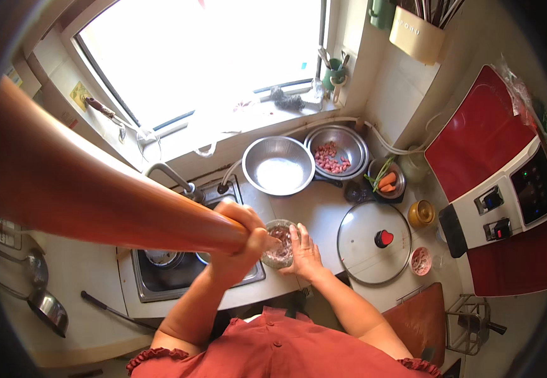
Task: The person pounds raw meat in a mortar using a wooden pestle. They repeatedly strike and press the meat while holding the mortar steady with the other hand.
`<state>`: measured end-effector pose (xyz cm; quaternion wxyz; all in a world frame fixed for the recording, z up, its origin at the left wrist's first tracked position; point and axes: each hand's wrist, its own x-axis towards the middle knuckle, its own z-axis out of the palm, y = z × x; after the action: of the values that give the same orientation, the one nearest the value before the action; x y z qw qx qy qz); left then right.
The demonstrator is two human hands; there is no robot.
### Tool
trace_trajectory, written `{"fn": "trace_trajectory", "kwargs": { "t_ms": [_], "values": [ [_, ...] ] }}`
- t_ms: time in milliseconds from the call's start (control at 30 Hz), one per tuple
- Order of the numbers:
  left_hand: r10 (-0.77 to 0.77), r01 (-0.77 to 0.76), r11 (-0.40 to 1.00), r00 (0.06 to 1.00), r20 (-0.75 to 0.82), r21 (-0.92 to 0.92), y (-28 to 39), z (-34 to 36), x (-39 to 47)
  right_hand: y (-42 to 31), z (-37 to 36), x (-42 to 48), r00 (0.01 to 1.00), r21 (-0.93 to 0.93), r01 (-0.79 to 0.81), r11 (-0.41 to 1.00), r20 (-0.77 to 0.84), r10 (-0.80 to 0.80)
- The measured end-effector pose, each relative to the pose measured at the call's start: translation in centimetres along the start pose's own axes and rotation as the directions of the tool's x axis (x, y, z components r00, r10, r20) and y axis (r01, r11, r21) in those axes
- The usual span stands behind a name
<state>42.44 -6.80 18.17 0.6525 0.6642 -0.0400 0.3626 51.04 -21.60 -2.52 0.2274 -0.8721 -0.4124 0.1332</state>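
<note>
My left hand is wrapped around a long, thick wooden rod, like a rolling pin or pestle. The rod rises towards the camera on the left, and its lower end is mostly hidden by my fingers. Just right of that fist, a round stone-like mortar stands on the counter. Crushed reddish-pink bits lie inside it. My right hand rests on the mortar's right rim with fingers spread, steadying it.
A steel sink with a faucet is at left. Behind stand an empty steel colander, a bowl of pink peanuts and a bowl of carrots. A glass lid lies right, beside a small pink bowl.
</note>
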Motion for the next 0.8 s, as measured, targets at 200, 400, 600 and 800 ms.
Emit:
{"fn": "trace_trajectory", "kwargs": {
  "t_ms": [200, 400, 600, 800],
  "values": [
    [-0.222, 0.235, 0.971, 0.95, -0.222, 0.033, -6.4, -2.2, -3.9, -0.3, 0.2, 0.0, 0.999, -0.037, 0.048, 0.998, 0.008, -0.047],
    [-0.135, 0.112, 0.985, 0.974, -0.182, -0.129, 0.6, 0.2, 0.3, -0.1, 0.1, -0.8, 0.999, -0.023, -0.012, 1.0, 0.046, 0.013],
    [-0.234, 0.237, 0.971, 0.931, -0.28, -0.022, -7.4, -1.4, -4.8, -0.7, -0.1, -0.1, 0.997, -0.046, 0.008, 0.999, 0.082, -0.004],
    [-0.119, 0.124, 0.992, 0.971, -0.206, 0.007, -0.3, -0.8, -0.6, -0.7, -0.5, 0.1, 0.997, -0.068, 0.03, 0.997, 0.075, -0.024]
  ]
}}
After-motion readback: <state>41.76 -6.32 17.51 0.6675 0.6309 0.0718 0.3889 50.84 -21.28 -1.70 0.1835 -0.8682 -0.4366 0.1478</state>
